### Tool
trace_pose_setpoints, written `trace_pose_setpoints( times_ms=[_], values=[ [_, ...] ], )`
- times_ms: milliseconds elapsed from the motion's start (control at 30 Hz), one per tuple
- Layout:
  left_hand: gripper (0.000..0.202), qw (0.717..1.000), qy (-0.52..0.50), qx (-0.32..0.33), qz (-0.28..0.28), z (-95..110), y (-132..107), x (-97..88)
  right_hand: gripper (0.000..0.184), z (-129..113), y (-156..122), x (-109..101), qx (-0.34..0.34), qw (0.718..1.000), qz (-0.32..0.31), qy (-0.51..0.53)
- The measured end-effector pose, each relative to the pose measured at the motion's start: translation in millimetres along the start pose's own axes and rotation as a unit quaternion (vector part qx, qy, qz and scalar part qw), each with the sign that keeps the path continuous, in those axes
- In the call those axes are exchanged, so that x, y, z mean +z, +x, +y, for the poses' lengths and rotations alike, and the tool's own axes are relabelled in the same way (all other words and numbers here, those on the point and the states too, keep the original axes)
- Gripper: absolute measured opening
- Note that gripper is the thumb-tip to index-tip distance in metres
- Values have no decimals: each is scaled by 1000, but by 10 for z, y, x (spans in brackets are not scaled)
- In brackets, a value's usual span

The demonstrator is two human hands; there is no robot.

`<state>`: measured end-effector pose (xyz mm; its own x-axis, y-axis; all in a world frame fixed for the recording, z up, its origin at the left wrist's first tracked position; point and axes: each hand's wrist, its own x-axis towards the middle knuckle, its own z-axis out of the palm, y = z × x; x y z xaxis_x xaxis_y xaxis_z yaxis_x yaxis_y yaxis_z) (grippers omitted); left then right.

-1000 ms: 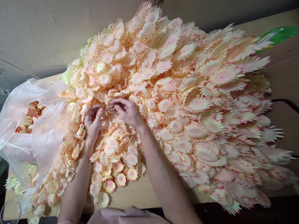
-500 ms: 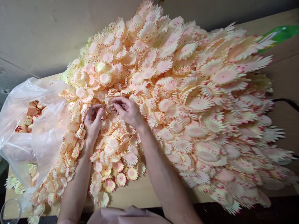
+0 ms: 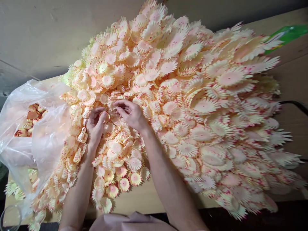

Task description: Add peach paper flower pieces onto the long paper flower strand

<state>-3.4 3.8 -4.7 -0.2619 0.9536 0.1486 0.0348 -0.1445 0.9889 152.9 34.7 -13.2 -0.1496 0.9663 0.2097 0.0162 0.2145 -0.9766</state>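
A big heap of cream artificial-flower petal discs (image 3: 204, 106), with pink centres and pink-tipped fringed edges, spreads over the table. At the near-left part of the heap my left hand (image 3: 95, 126) is closed, its fingers curled and its thumb near the index fingertip. Whatever lies in its pinch is too small to make out. Just to the right, my right hand (image 3: 131, 115) pinches with thumb and index finger at the edge of a small petal disc (image 3: 111, 106). The two hands are a short gap apart and face each other. Loose discs lie below and around both wrists.
A clear plastic bag (image 3: 48, 138) at the left holds more reddish-edged pieces. A drinking glass (image 3: 11, 218) stands at the lower left corner. Green plastic packaging (image 3: 288, 37) lies at the far right, near a black cable (image 3: 295, 103). A wall (image 3: 60, 32) rises behind the table (image 3: 139, 199).
Both hands keep almost the same place and pose. The whole view has shifted very slightly to the left.
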Motion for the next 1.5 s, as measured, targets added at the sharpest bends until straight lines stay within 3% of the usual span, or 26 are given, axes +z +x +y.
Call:
trace_pose_setpoints(
  times_ms=[1500],
  values=[
    [20,1000,-2,4,-6,10,-4,4,18,-16,9,-22,5,1000,-1,-25]
  ],
)
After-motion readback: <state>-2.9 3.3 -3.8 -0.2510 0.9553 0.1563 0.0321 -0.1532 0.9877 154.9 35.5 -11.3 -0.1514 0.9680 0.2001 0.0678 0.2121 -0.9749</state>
